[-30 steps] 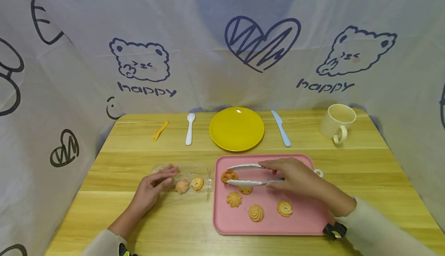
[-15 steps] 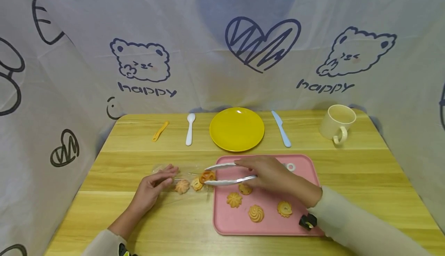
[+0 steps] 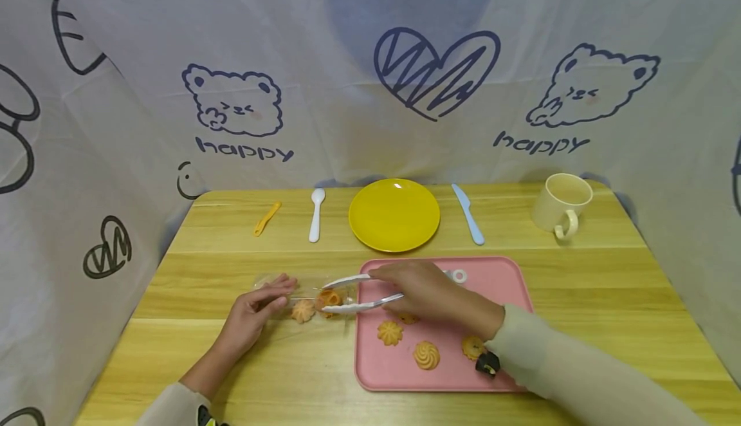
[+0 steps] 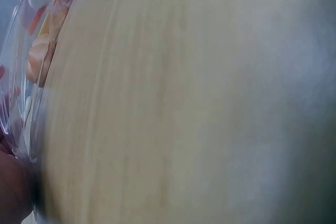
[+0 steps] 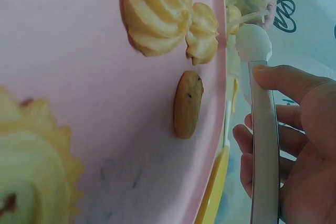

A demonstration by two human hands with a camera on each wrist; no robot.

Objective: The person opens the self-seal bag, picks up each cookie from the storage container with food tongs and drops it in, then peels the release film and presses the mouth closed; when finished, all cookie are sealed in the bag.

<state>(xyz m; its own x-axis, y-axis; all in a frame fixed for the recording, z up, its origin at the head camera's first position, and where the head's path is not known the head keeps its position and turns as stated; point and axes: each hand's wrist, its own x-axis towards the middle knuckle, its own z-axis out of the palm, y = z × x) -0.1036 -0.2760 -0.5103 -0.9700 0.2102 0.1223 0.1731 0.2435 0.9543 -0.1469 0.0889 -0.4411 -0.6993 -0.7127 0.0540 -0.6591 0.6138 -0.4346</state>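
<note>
In the lower middle of the head view, a brown cookie was between the tips of the tongs, at the clear container; whether it touched the bottom, I could not tell. The right hand was pinching the tongs. The left hand held the container's left end. Right of it, more cookies lay on the tray.
</note>
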